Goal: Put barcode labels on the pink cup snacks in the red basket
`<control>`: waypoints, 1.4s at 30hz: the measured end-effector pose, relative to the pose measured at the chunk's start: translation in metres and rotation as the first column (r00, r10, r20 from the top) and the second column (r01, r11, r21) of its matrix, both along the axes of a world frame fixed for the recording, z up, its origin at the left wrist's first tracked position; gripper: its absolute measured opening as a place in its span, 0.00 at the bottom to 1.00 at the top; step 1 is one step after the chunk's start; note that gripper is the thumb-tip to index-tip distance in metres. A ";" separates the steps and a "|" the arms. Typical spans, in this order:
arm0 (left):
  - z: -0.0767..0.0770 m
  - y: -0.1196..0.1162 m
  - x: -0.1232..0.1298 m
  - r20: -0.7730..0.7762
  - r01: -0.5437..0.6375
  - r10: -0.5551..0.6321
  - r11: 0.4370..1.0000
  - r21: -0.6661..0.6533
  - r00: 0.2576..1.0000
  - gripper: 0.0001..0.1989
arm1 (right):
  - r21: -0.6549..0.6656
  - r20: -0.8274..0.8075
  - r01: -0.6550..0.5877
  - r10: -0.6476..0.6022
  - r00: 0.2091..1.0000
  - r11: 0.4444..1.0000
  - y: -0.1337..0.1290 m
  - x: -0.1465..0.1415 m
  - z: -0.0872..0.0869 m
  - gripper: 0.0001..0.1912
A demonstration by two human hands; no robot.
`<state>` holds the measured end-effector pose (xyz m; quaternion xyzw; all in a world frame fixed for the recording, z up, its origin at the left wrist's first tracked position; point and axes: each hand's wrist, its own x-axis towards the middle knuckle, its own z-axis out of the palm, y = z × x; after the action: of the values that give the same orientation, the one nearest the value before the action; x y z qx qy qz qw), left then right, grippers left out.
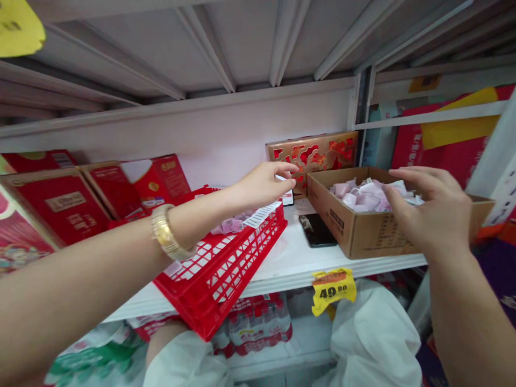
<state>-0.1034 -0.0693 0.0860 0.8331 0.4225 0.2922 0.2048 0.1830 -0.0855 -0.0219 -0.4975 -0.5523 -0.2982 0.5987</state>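
My left hand [264, 185], a gold bracelet [167, 231] on its wrist, reaches over a red plastic basket [242, 269] with its thumb and fingers apart. Inside the basket lie a few small pink wrapped packets [230, 224]. A device with a lit screen [288, 196] stands behind my left fingertips; whether they touch is unclear. At the right, my right hand [435, 207] is open at the near side of a cardboard box [371, 236], thumb and fingers apart. Many pink and white wrapped packets [366, 194] fill that box. Nothing shows in either hand.
A black phone [317, 231] lies on the white shelf [278, 263] beside the box. Red cartons [68, 204] stand at left, a gold patterned box [318, 150] at the back. A yellow price tag [334, 290] hangs on the shelf edge; shrink-wrapped bottles [258, 325] sit below. Shelf beams run overhead.
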 end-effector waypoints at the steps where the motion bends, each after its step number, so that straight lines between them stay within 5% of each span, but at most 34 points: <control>1: 0.000 -0.007 -0.016 0.006 -0.024 0.023 0.999 0.035 1.000 0.24 | 0.016 0.011 -0.046 0.046 0.999 0.999 -0.006 -0.016 -0.002 0.10; 5: -0.010 -0.047 -0.071 -0.044 -0.114 0.123 0.980 0.163 0.991 0.24 | 0.025 0.057 -0.242 0.241 0.969 0.970 -0.023 -0.073 -0.011 0.06; 11: -0.048 -0.102 -0.119 -0.379 -0.202 0.258 0.963 0.181 0.889 0.23 | -0.050 0.029 -0.478 0.480 0.877 0.877 -0.033 -0.133 -0.033 0.05; 15: -0.068 -0.116 -0.131 -0.542 -0.241 0.261 0.964 0.108 0.799 0.18 | -0.080 0.012 -0.543 0.545 0.838 0.836 -0.038 -0.159 -0.045 0.05; 20: -0.079 -0.115 -0.137 -0.623 -0.246 0.322 0.947 0.207 0.713 0.18 | -0.115 -0.019 -0.584 0.586 0.810 0.803 -0.044 -0.175 -0.054 0.05; 29: -0.081 -0.119 -0.144 -0.605 -0.192 0.267 0.964 0.186 0.750 0.19 | -0.154 -0.001 -0.587 0.594 0.804 0.795 -0.041 -0.172 -0.077 0.04; 36: -0.087 -0.135 -0.118 -0.617 -0.259 0.246 0.963 0.071 0.747 0.17 | -0.149 -0.011 -0.567 0.572 0.820 0.810 -0.035 -0.176 -0.087 0.04; 39: -0.078 -0.139 -0.111 -0.566 -0.234 0.194 0.972 0.001 0.802 0.14 | -0.130 -0.022 -0.560 0.562 0.827 0.818 -0.035 -0.176 -0.090 0.04; 42: -0.052 -0.116 -0.121 -0.427 -0.037 0.017 0.999 -0.040 0.904 0.14 | -0.128 -0.048 -0.536 0.535 0.844 0.834 -0.036 -0.175 -0.091 0.05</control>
<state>-0.2242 -0.1851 0.0336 0.8659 0.4753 0.0959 0.1230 0.0080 -0.1212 -0.1127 -0.3644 -0.6855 -0.0780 0.6255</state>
